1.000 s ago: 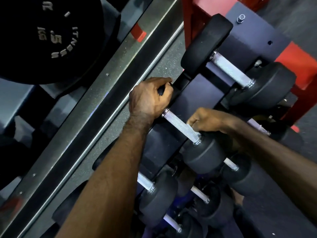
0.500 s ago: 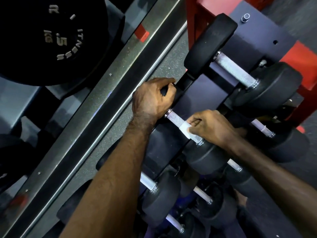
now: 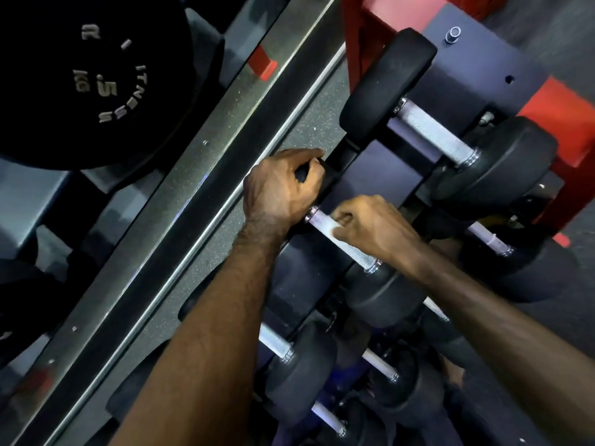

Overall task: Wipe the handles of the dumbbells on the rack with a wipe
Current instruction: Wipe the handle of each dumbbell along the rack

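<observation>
Here the wipe (image 3: pixel 325 227) shows only as a pale patch pressed to the knurled handle (image 3: pixel 343 241) of the second dumbbell from the top of the rack (image 3: pixel 476 59), most of it hidden under the right hand (image 3: pixel 370 230). That hand's fingers are curled over the bar near its left end, pinching the wipe against the metal. The left hand (image 3: pixel 280 191) grips the dumbbell's left head, fingers wrapped round its edge, seemingly to steady it. The handle's right stretch, toward the collar and right head (image 3: pixel 383 297), lies bare. Other dumbbells sit above and below, their handles uncovered; a weight plate (image 3: pixel 96 78) hangs at far left. The risk, as I judge it, is the thin wipe bunching or snagging on the knurling and slipping out, so the fingers rub bare steel. A firm stroke could also roll the dumbbell in its cradle if the left grip eases, and knuckles may bump the head at the end.
</observation>
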Tool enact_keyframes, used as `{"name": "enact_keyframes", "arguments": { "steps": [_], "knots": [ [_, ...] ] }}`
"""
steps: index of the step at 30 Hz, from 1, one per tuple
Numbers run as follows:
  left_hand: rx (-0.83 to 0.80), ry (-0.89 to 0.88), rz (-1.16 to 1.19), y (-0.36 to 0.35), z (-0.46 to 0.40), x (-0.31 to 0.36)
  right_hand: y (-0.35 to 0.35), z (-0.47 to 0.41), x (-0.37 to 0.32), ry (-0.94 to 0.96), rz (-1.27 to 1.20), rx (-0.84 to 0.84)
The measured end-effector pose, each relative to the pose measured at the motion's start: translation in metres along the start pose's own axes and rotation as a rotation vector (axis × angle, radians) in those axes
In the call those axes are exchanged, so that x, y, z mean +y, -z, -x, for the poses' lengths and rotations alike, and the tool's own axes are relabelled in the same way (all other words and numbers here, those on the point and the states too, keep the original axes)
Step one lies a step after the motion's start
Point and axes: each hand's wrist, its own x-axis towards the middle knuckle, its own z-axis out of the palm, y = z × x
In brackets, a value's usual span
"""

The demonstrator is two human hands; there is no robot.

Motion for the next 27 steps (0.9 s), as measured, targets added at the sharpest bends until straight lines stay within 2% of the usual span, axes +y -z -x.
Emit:
{"name": "enact_keyframes", "arguments": {
  "steps": [3, 7, 10, 14, 19, 24, 27],
  "knots": [
    [0.003, -0.01, -0.011, 0.001, 0.0, 0.001, 0.002, -0.02, -0.006, -0.018, -0.159, -0.065],
    [0.01, -0.013, -0.02, 0.0, 0.0, -0.001, 0.004, -0.011, 0.029, -0.149, -0.282, -0.372],
    [0.006, -0.007, -0.024, 0.0, 0.0, -0.001, 0.0, -0.025, 0.027, -0.269, -0.435, -0.491],
    [0.006, -0.019, -0.031, 0.0, 0.0, -0.001, -0.019, -0.05, 0.009, -0.294, -0.53, -0.542],
    [0.012, -0.017, -0.025, 0.001, 0.0, -0.002, -0.037, -0.033, 0.022, -0.317, -0.613, -0.526],
    [0.006, -0.015, -0.029, -0.001, 0.0, -0.002, -0.028, -0.054, -0.007, -0.282, -0.615, -0.454],
    [0.005, -0.011, -0.017, 0.0, 0.001, -0.003, -0.025, -0.046, -0.002, -0.295, -0.562, -0.522]
  ]
}}
